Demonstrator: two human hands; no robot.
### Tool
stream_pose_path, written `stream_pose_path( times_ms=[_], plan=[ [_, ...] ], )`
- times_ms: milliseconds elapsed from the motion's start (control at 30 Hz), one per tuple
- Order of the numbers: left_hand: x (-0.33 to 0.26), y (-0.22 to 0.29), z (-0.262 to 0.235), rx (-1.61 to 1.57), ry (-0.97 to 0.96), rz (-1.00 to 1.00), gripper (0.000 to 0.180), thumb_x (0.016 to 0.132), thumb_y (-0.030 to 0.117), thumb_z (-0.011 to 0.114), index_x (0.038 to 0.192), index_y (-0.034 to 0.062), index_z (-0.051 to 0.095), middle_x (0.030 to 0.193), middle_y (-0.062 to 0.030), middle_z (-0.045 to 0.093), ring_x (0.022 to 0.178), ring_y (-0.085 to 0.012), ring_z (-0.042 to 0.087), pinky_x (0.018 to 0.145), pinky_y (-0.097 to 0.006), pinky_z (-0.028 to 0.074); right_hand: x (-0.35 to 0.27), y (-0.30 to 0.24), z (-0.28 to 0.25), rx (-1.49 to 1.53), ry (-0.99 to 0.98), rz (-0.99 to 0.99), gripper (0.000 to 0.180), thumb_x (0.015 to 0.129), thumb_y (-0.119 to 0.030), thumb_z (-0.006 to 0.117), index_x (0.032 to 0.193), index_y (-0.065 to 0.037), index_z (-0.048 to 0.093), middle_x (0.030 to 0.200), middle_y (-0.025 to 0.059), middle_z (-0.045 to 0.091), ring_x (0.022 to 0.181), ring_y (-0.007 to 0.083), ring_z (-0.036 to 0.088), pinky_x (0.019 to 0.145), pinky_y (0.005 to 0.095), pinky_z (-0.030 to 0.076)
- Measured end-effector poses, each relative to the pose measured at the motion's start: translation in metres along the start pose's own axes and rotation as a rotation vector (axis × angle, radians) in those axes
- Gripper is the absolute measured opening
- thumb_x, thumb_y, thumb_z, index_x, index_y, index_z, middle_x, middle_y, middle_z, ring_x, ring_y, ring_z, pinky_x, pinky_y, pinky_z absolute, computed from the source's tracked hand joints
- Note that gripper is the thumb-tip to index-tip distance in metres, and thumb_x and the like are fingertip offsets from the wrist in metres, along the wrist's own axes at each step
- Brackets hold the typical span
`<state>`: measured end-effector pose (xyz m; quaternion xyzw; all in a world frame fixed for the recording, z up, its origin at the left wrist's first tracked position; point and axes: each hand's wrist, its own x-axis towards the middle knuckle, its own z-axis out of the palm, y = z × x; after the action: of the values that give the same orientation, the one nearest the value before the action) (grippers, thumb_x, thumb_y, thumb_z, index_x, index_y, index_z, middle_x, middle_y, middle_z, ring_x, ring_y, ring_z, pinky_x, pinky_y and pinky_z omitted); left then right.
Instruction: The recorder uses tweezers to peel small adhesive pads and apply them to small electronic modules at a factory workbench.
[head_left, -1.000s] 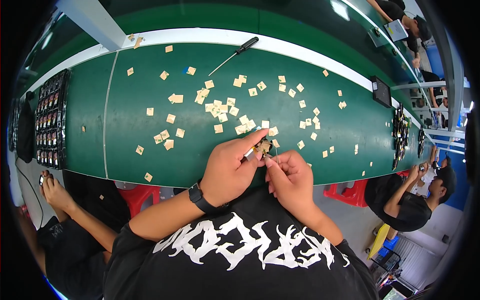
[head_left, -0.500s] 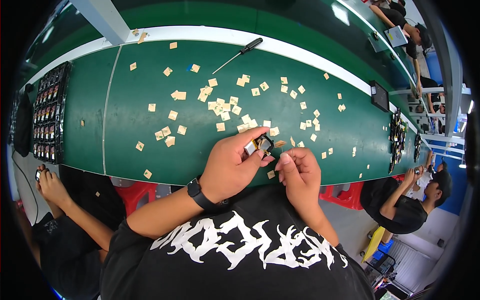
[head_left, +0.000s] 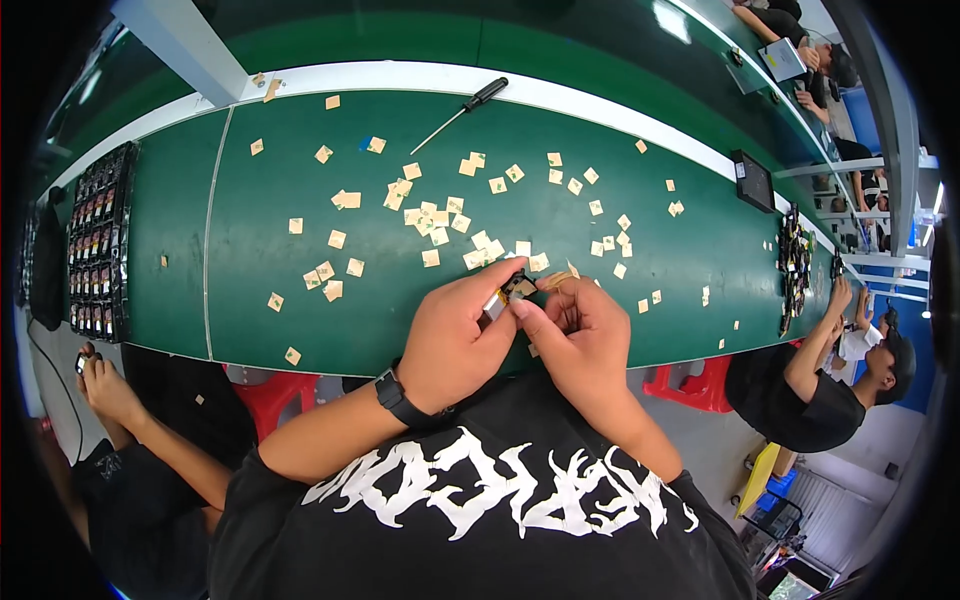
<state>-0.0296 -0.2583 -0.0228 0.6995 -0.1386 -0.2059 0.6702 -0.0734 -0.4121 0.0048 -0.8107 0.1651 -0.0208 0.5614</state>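
My left hand (head_left: 455, 325), with a black watch on its wrist, is closed around a small black-framed electronic part (head_left: 519, 288). A silvery block with a yellow edge (head_left: 495, 303) shows at its lower left side. My right hand (head_left: 590, 340) is closed too, with thin tan paper pieces (head_left: 565, 275) sticking out between its fingers. Its thumb tip presses on or lies right against the black part. The fingers hide much of what lies between both hands. Just beyond them, small square tan stickers (head_left: 480, 241) lie loosely scattered on the green table (head_left: 500, 215).
A black-handled screwdriver (head_left: 485, 94) lies by the far white rail. Stacked black trays of parts (head_left: 100, 240) stand at the left. An open black box (head_left: 752, 181) and a row of dark parts (head_left: 792, 270) sit right. Co-workers sit on both sides, near red stools (head_left: 690, 385).
My right hand has moved left and up to the black part, its thumb now at it. The tan paper pieces moved along in its fingers. The whole view has shifted slightly.
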Motion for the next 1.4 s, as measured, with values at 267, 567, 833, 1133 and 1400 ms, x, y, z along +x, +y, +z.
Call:
stream_pose_path(
  times_ms=[267,567,833,1133,1400],
  plan=[
    [-0.001,0.001,0.005,0.241,0.103,0.131,0.043,0.087,0.0,0.064,0.13,-0.0004,0.061,0.102,-0.0174,0.071,0.081,-0.0224,0.07,0.073,-0.03,0.054,0.001,0.0,0.002,-0.159,0.028,-0.059,0.021,0.084,-0.009,0.076,0.097,0.003,0.064,0.079,0.005,0.065,0.054,0.005,0.051,0.048,0.0216,0.041],
    [0.0,0.001,0.009,0.253,0.114,0.175,0.044,0.088,0.0,0.063,0.132,0.0001,0.059,0.108,-0.0182,0.07,0.093,-0.0281,0.071,0.081,-0.033,0.054,0.001,0.011,0.003,-0.109,0.082,-0.002,0.016,0.084,-0.006,0.074,0.095,0.003,0.067,0.081,0.0079,0.069,0.057,0.0082,0.059,0.051,0.0239,0.047],
    [-0.002,-0.003,0.008,0.258,0.132,0.268,0.044,0.087,-0.003,0.063,0.13,-0.0002,0.06,0.113,-0.0184,0.069,0.097,-0.0284,0.07,0.083,-0.034,0.055,0.001,0.009,0.0,-0.038,0.033,0.016,0.009,0.089,-0.004,0.071,0.093,0.003,0.066,0.078,0.0049,0.068,0.058,0.0052,0.057,0.051,0.0218,0.045],
    [0.032,0.065,-0.063,1.227,0.148,1.184,0.029,0.082,-0.003,0.067,0.11,-0.0015,0.067,0.116,-0.019,0.069,0.105,-0.0327,0.069,0.082,-0.035,0.059,-0.002,0.001,-0.033,0.301,0.02,0.14,0.009,0.095,-0.008,0.067,0.094,-0.001,0.064,0.077,-0.0031,0.062,0.064,-0.0006,0.048,0.055,0.0173,0.037],
    [0.028,0.069,-0.029,0.141,0.164,0.244,0.031,0.096,-0.01,0.052,0.126,-0.0045,0.058,0.121,-0.0147,0.067,0.105,-0.0224,0.07,0.09,-0.031,0.058,-0.01,-0.011,-0.042,0.281,-0.014,0.008,0.009,0.093,-0.007,0.068,0.09,0.002,0.065,0.075,-0.0001,0.062,0.062,0.0039,0.052,0.054,0.0218,0.04]
  ],
)
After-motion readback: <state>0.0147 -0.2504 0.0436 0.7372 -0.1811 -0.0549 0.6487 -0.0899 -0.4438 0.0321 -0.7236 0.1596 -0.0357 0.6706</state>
